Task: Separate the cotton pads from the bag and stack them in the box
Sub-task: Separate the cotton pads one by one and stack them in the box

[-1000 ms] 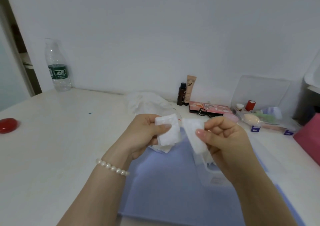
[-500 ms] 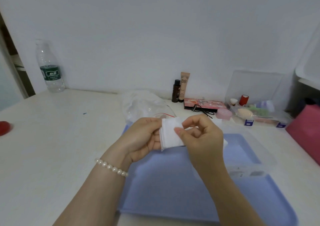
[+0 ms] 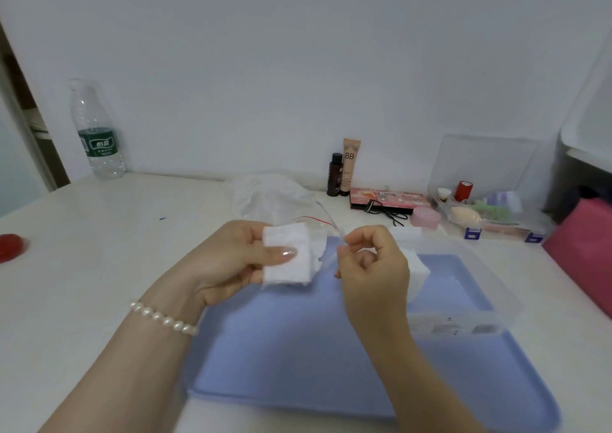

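From the head view I have the left hand [image 3: 228, 260] raised over the far edge of the blue tray [image 3: 298, 366], gripping a small bundle of cotton pads [image 3: 286, 255]: the thumb lies flat across the front face and the other fingers are curled behind it. The pads sit square to me, their flat face toward the camera, with loose edges fanning out on the side toward 3 o'clock.

That side is the one that matters. My right hand [image 3: 371, 263] hangs just beside the bundle at 3 o'clock, apart from it by a narrow gap, its fingers curled in with thumb and forefinger drawn together. I cannot tell whether they pinch a thin pad or clear film or hold nothing.

The clear box [image 3: 463, 323] stands on the tray at about 4 o'clock from the right hand, and some white pads seem to lie inside it behind that hand. The bag [image 3: 275, 197], crumpled clear plastic, rests on the bench at 12 o'clock from the bundle.

I judge the next peel must come off the fanned edge, so the right hand is the nearer one, and also the nearer to the box.
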`<state>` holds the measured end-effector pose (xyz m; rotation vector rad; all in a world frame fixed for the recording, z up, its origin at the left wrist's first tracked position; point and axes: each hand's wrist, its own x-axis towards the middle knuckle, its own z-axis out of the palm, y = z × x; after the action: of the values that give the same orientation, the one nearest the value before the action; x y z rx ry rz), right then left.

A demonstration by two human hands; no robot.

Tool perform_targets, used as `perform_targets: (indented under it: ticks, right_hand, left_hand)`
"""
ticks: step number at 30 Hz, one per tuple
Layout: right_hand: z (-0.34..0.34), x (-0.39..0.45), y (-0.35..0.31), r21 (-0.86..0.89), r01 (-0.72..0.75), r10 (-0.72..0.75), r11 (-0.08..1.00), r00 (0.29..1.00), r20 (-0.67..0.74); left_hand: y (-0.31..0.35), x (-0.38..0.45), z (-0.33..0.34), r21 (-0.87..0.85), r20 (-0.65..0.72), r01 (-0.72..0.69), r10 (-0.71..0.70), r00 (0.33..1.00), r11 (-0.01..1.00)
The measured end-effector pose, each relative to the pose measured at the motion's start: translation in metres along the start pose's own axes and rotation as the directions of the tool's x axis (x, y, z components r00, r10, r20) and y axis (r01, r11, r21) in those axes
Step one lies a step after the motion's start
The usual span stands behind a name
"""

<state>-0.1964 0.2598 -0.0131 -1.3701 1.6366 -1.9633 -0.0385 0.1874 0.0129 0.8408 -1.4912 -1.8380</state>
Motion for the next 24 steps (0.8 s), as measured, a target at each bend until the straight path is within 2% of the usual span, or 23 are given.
perform_targets:
  ticks: [2, 4, 6, 9, 12, 14, 16, 17, 20, 22, 24]
  right_hand:
    - [0.005, -0.002, 0.007, -0.147, 0.168, -0.167, 0.975, 0.986, 0.017]
    - [0.012, -0.007, 0.018, -0.313, 0.336, -0.320, 0.888, 0.942, 0.103]
    - [0.021, -0.011, 0.027, -0.418, 0.413, -0.354, 0.810, 0.911, 0.213]
    - [0.036, -0.010, 0.034, -0.497, 0.456, -0.317, 0.738, 0.885, 0.342]
    - [0.047, 0.006, 0.024, -0.581, 0.448, -0.162, 0.680, 0.864, 0.476]
    - [0.049, 0.019, 0.020, -0.608, 0.378, -0.008, 0.698, 0.854, 0.521]
    - [0.056, 0.025, 0.021, -0.671, 0.373, 0.085, 0.641, 0.834, 0.545]
    - [0.062, 0.025, 0.023, -0.722, 0.358, 0.149, 0.592, 0.832, 0.534]
    - [0.073, 0.028, 0.032, -0.823, 0.172, 0.371, 0.541, 0.830, 0.417]
    - [0.076, 0.031, 0.034, -0.849, 0.159, 0.430, 0.505, 0.806, 0.407]
    - [0.076, 0.033, 0.034, -0.854, 0.189, 0.430, 0.485, 0.799, 0.421]
  left_hand:
    - [-0.007, -0.009, -0.023, -0.022, -0.020, 0.027, -0.027, 0.999, 0.999]
    - [-0.013, -0.013, -0.043, -0.043, -0.046, 0.061, -0.063, 0.997, 0.997]
    - [-0.014, -0.013, -0.056, -0.057, -0.063, 0.054, -0.057, 0.996, 0.997]
    - [-0.014, -0.010, -0.057, -0.051, -0.035, 0.079, -0.081, 0.996, 0.996]
    - [-0.016, -0.010, -0.049, 0.014, 0.036, 0.142, -0.143, 0.989, 0.990]
    - [-0.018, -0.009, -0.046, 0.033, 0.076, 0.157, -0.159, 0.984, 0.987]
    - [-0.018, -0.009, -0.044, 0.028, 0.123, 0.149, -0.151, 0.981, 0.988]
    - [-0.018, -0.009, -0.042, 0.023, 0.149, 0.140, -0.142, 0.979, 0.990]
    - [-0.018, -0.010, -0.040, 0.003, 0.184, 0.124, -0.122, 0.975, 0.992]
    - [-0.018, -0.008, -0.043, 0.004, 0.174, 0.112, -0.111, 0.978, 0.994]
    - [-0.019, -0.007, -0.046, -0.017, 0.151, 0.106, -0.103, 0.983, 0.994]
